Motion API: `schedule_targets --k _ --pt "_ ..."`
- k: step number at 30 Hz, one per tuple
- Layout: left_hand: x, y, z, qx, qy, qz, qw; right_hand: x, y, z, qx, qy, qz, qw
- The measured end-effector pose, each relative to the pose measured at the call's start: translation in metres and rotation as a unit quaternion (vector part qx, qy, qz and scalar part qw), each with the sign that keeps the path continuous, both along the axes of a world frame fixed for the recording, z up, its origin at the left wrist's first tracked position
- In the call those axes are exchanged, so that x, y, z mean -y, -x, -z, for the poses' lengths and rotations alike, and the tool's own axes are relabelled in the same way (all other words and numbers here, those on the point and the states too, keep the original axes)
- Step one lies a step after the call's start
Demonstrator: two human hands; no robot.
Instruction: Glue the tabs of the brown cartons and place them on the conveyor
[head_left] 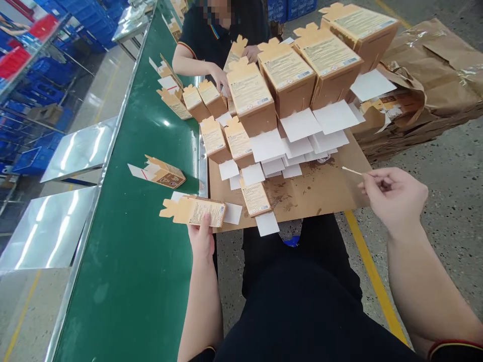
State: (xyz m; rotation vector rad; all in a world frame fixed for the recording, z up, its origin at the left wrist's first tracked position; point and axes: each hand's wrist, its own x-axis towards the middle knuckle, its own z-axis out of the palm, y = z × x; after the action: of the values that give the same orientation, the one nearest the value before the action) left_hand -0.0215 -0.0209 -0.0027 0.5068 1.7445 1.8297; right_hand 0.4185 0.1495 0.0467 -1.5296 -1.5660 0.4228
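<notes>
My left hand [201, 239] is closed around a tan printed carton [207, 212], holding it tilted over the near edge of the green conveyor belt. The carton's end flaps stick out on both sides. My right hand [394, 196], off to the right, pinches a thin cotton swab [352, 171] whose tip points left. Between the hands, a single small carton [256, 198] lies on the brown cardboard sheet [320, 188], its white flap hanging over the edge. Behind it stand stacked cartons [252, 93] with white flaps out.
On the green belt [151, 251] at left rests another open carton [169, 173]. Across the stack, a co-worker's hand [219, 78] touches cartons. Brown paper-wrapped bundles [433, 90] lie at the right. Metal trays [49, 226] line the belt's far side.
</notes>
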Motion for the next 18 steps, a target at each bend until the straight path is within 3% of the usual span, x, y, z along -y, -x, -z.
schedule_targets --k 2,5,9,13,18 --pt "0.002 0.004 0.001 -0.01 0.0 -0.002 1.0 0.028 0.007 0.002 -0.069 -0.035 -0.029 0.997" --pt "0.006 0.009 0.001 -0.021 0.011 0.014 1.0 0.068 0.04 0.006 -0.122 -0.022 -0.103 0.987" --pt "0.011 0.01 0.006 0.001 0.047 0.039 0.998 0.108 0.112 0.024 -0.093 0.018 -0.3 0.949" --pt "0.01 0.004 0.012 -0.009 0.042 0.028 0.999 0.11 0.174 0.055 -0.006 -0.039 -0.424 0.905" --pt "0.006 -0.004 0.013 -0.015 0.032 0.021 0.999 0.094 0.2 0.079 0.094 -0.045 -0.442 0.891"
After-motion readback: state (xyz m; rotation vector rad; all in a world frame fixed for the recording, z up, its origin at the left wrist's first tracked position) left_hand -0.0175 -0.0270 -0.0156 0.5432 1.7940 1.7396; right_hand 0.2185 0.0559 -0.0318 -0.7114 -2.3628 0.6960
